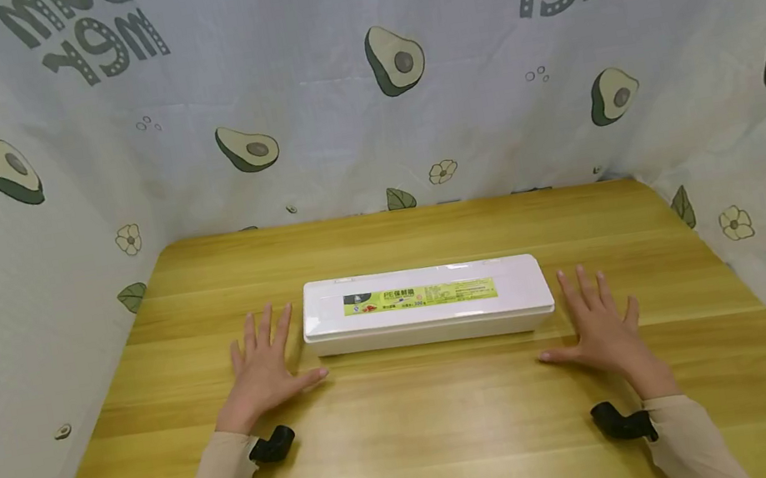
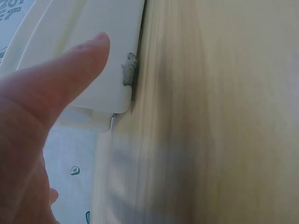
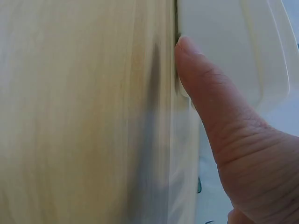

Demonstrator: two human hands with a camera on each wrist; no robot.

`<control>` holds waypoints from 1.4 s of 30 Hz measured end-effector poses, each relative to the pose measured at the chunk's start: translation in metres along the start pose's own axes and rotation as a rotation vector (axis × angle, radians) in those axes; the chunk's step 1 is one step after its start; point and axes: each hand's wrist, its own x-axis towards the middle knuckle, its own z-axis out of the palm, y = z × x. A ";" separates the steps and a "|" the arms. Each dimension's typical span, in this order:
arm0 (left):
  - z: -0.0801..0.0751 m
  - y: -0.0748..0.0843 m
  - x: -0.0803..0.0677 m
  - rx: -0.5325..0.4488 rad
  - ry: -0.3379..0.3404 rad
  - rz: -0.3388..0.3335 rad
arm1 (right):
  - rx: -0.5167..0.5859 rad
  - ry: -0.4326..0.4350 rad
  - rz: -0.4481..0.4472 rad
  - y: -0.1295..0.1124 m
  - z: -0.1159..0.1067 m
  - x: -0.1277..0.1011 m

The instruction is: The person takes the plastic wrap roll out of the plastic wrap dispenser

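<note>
A long white plastic wrap box (image 1: 432,332) with a yellow-green label (image 1: 419,297) on its lid lies crosswise on the wooden table (image 1: 416,436). Its lid is down. Beside the box's left end, my left hand (image 1: 264,373) is spread with fingers straight and holds nothing. My right hand (image 1: 598,321) is spread the same way off the right end, also holding nothing. In the left wrist view the thumb (image 2: 70,70) overlaps the box's white side (image 2: 110,46), where a small grey mark (image 2: 129,70) shows. The right wrist view has the thumb (image 3: 210,88) in front of the box's other end (image 3: 224,37).
A pale curtain (image 1: 337,145) printed with avocados and flowers hangs along the back and both sides of the table. Black wrist cameras (image 1: 273,445) sit on both sleeves.
</note>
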 end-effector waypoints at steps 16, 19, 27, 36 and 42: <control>0.005 0.004 0.009 -0.326 0.042 0.109 | 0.069 0.082 -0.087 0.003 -0.004 -0.001; 0.006 0.004 0.013 -0.372 0.040 0.099 | 0.064 0.090 -0.090 0.003 -0.005 -0.001; 0.009 0.005 0.016 -0.426 0.049 0.103 | 0.042 0.119 -0.094 0.003 -0.009 -0.004; 0.013 0.008 0.021 -0.462 0.039 0.092 | 0.012 0.127 -0.105 0.003 -0.011 -0.005; 0.018 0.007 0.025 -0.517 0.041 0.088 | 0.012 0.123 -0.124 0.000 -0.022 -0.003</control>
